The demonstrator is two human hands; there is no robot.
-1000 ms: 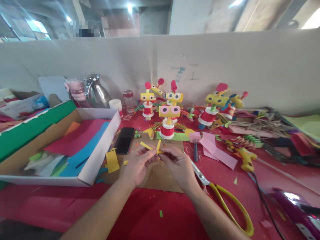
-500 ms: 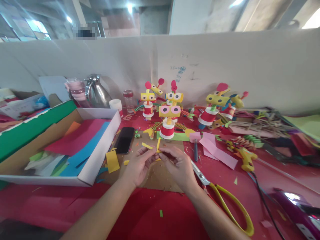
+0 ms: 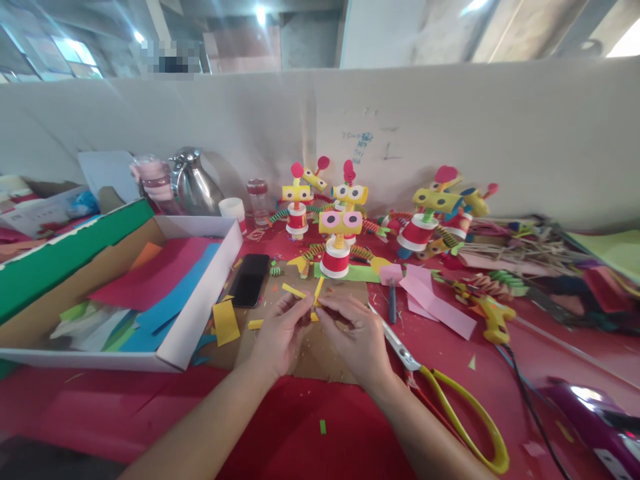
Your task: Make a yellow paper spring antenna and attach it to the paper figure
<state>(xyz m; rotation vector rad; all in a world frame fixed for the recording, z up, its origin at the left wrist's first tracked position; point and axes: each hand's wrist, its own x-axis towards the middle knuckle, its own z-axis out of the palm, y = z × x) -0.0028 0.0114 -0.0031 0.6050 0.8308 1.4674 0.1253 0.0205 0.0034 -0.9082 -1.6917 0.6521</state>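
Note:
Two narrow yellow paper strips [image 3: 294, 291] stick out from between my fingers, one slanting left and one pointing up, meeting near the fingertips. My left hand [image 3: 285, 327] pinches them from the left. My right hand [image 3: 357, 330] pinches at the same spot from the right; its fingertips partly hide where the strips meet. Below lies a brown cardboard sheet [image 3: 320, 363] with scraps and another yellow strip [image 3: 255, 325]. Just beyond my hands stands a paper-cup figure [image 3: 334, 259] with a yellow head, pink-ringed eyes and folded-paper arms.
A box of coloured paper [image 3: 165, 360] stands left, beside a phone [image 3: 250, 280]. Yellow-handled scissors [image 3: 467, 407] lie by my right forearm. A yellow glue gun [image 3: 495, 319] with a cord, pink paper strips [image 3: 440, 307] and a dark pen [image 3: 393, 303] lie right. More cup figures [image 3: 419, 230] stand behind.
Both hands stay together on the yellow strips. The upright strip tilts slightly more to the right, and my fingers have shifted a little. Nothing else has visibly moved.

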